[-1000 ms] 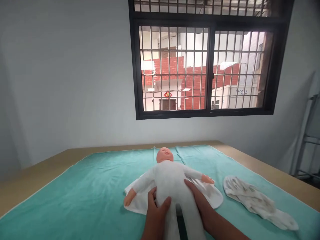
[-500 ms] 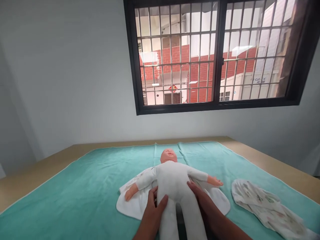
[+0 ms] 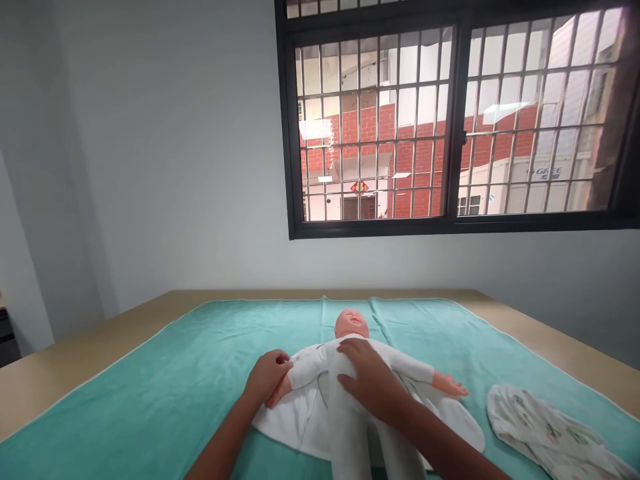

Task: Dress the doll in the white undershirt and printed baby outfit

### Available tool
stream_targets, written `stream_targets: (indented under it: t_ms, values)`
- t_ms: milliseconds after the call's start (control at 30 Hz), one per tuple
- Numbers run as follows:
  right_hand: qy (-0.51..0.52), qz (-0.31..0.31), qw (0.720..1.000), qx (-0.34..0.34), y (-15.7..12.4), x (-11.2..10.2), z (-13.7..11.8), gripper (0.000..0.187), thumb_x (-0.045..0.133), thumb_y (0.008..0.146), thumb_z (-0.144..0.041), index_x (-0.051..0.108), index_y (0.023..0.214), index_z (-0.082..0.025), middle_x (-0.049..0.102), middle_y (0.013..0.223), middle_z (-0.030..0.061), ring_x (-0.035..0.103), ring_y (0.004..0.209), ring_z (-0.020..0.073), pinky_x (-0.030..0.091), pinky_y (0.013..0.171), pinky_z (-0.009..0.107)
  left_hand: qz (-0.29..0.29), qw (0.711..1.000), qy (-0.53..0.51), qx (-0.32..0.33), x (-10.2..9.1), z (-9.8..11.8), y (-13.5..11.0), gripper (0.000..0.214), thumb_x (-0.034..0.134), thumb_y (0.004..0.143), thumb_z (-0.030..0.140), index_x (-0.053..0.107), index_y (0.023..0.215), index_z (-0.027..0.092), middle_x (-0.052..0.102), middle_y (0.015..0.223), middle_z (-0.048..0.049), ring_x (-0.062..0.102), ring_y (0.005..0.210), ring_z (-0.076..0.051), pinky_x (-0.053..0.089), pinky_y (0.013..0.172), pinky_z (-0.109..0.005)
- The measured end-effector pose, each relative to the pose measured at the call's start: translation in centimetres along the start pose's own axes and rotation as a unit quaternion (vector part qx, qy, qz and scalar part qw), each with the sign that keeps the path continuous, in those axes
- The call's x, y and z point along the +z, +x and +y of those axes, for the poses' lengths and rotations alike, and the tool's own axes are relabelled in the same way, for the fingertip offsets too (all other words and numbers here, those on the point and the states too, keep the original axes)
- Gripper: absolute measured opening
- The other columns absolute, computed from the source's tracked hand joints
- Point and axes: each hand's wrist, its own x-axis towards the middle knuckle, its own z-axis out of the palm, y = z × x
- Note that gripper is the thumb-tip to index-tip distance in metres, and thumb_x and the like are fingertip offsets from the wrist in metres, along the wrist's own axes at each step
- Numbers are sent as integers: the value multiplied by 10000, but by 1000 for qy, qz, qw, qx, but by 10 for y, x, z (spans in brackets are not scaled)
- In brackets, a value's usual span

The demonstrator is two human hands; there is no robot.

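Since half a second ago both hands have left the doll's hips: the left hand [image 3: 269,377] has gone out to the doll's wrist nearer the table's left edge, and the right hand [image 3: 374,380] has moved up onto its chest. The table [image 3: 130,313] has a bare strip along its far edge and down both sides. A green cloth [image 3: 180,380] covers the rest of what shows. On it, about midway between the left and right edges, the doll [image 3: 345,417] lies face up, head toward the far edge, arms spread, legs toward the near side. A white cloth [image 3: 295,423] is spread beneath it, showing on both sides. Nearer the right edge, apart from the doll, lies a crumpled printed cloth [image 3: 550,427]. The right hand is flat and loosely spread, thumb apart, gripping nothing. The left hand's fingers are half curled over the wrist; whether they grip it, I cannot tell.
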Motion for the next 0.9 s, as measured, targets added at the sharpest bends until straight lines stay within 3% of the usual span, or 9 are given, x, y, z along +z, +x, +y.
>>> stream_targets:
  t_ms: [67,133,233,300,400,500,667,767,900]
  values:
    - [-96,-121,985,-72,36,9,-20,371,634,749,-298,607,1112,-225,628,1131,79,567,1052,266,451,913,401,-45,999,-20,19,2,-4,10,216,621,696,371,698,731,173,699,746,-41,624,755,-213,417,668,-263]
    - [-192,-222,946,-139,65,27,-31,393,691,721,-374,633,1073,-209,647,1094,93,592,1006,291,477,825,400,-77,996,-38,33,4,-8,12,281,578,734,411,710,764,165,707,770,-47,628,779,-219,424,670,-266]
    - [-257,-288,902,-194,88,62,-37,477,638,760,-540,634,1093,-199,667,1054,112,620,965,310,481,758,402,-118,990,-71,43,2,-17,10,303,557,743,399,721,829,159,704,805,-51,619,803,-218,424,696,-274]
    - [-255,-278,904,-200,89,82,-37,526,564,799,-609,632,1100,-183,682,1007,121,637,910,300,474,732,394,-132,987,-75,46,0,-22,10,280,593,699,377,720,823,161,682,763,-38,596,762,-208,412,680,-275]
    - [-242,-217,923,-204,82,92,-35,563,539,810,-641,629,1108,-172,691,959,127,635,869,296,452,737,395,-91,994,-44,40,2,-28,15,184,641,626,345,683,702,183,628,676,-3,533,681,-174,367,626,-260]
    - [-219,-178,937,-207,75,81,-33,507,504,828,-651,647,1011,-200,683,897,94,620,840,266,421,738,368,-39,998,-44,16,8,-31,19,159,633,634,344,582,612,195,558,610,29,458,619,-137,308,586,-244]
    - [-207,-118,957,-168,74,48,-29,385,459,886,-574,637,906,-233,652,870,55,577,797,215,352,691,327,26,988,-148,-24,-1,-24,13,246,523,751,440,423,706,220,420,582,73,406,564,-111,325,549,-227]
    - [-227,-110,959,-128,77,40,-22,313,537,861,-515,648,885,-223,645,865,63,565,818,219,342,695,333,2,946,-320,-56,-15,-11,3,305,528,766,487,369,731,229,407,600,81,417,537,-101,354,517,-221]
    - [-264,-126,954,-64,79,52,-14,241,607,826,-423,670,871,-195,644,908,105,563,906,265,364,755,374,-50,863,-499,-58,-15,12,-10,316,635,726,409,386,716,215,435,605,80,440,538,-85,378,524,-210]
